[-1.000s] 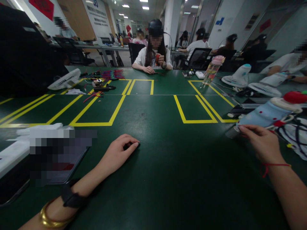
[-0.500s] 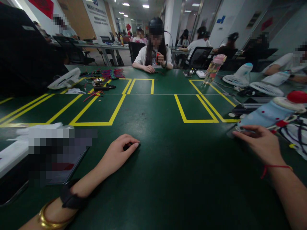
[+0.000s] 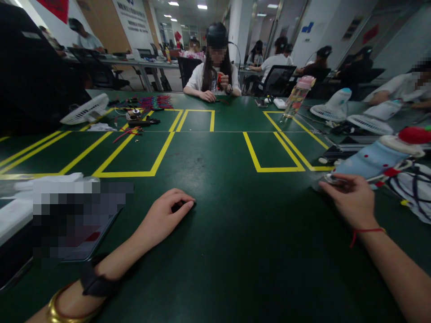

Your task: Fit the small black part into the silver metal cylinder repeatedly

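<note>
My left hand [image 3: 170, 213] rests on the green table [image 3: 215, 251], its fingers curled and the thumb against the index finger. A tiny dark spot shows at those fingertips, too small to name. At the right, my right hand [image 3: 353, 202] pinches a small, clear, shiny thing [image 3: 327, 178] between thumb and fingers; its kind is unclear. Just behind that hand lies a light-blue bottle-shaped thing [image 3: 373, 158] with a red top, tilted on its side.
At the left lie a phone-like dark slab [image 3: 101, 237] and white items [image 3: 63, 183]. Across the table are small fans [image 3: 85, 110], wires [image 3: 158, 102], a pink-lidded bottle [image 3: 298, 99] and a seated person [image 3: 215, 74]. Yellow tape [image 3: 279, 169] marks the table. White and black cords [image 3: 414, 190] sit far right.
My right hand has moved left and slightly toward me, away from the light-blue thing, with the clear thing in its fingers. My left hand has stayed almost still.
</note>
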Available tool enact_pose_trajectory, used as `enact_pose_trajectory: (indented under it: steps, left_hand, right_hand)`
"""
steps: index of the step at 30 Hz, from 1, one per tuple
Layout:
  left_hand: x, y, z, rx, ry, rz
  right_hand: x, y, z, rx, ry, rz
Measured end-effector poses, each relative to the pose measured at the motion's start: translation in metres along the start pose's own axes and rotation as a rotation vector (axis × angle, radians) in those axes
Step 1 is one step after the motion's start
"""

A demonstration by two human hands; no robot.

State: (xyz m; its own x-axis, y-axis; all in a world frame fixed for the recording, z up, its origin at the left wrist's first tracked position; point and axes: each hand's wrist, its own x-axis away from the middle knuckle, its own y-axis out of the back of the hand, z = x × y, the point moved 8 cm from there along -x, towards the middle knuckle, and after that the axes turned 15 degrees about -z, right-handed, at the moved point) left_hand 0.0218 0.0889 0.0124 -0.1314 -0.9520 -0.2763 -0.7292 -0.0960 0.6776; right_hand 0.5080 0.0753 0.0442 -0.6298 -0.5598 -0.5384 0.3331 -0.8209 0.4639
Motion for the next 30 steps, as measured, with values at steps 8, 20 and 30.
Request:
enact_pose_trajectory:
  steps: [8, 20, 30]
  left_hand:
    - [0.001, 0.001, -0.001, 0.012, -0.023, -0.017]
    - [-0.003, -0.004, -0.034, 0.057, -0.039, -0.054]
    - [-0.016, -0.025, -0.103, 0.157, -0.201, -0.054]
  right_hand:
    - [0.135, -0.069, 0.145, -0.603, 0.289, 0.639]
    - [0.182, -0.084, 0.179, -0.640, 0.468, 0.754]
    - [0.185, -0.096, 0.168, -0.549, 0.324, 0.853]
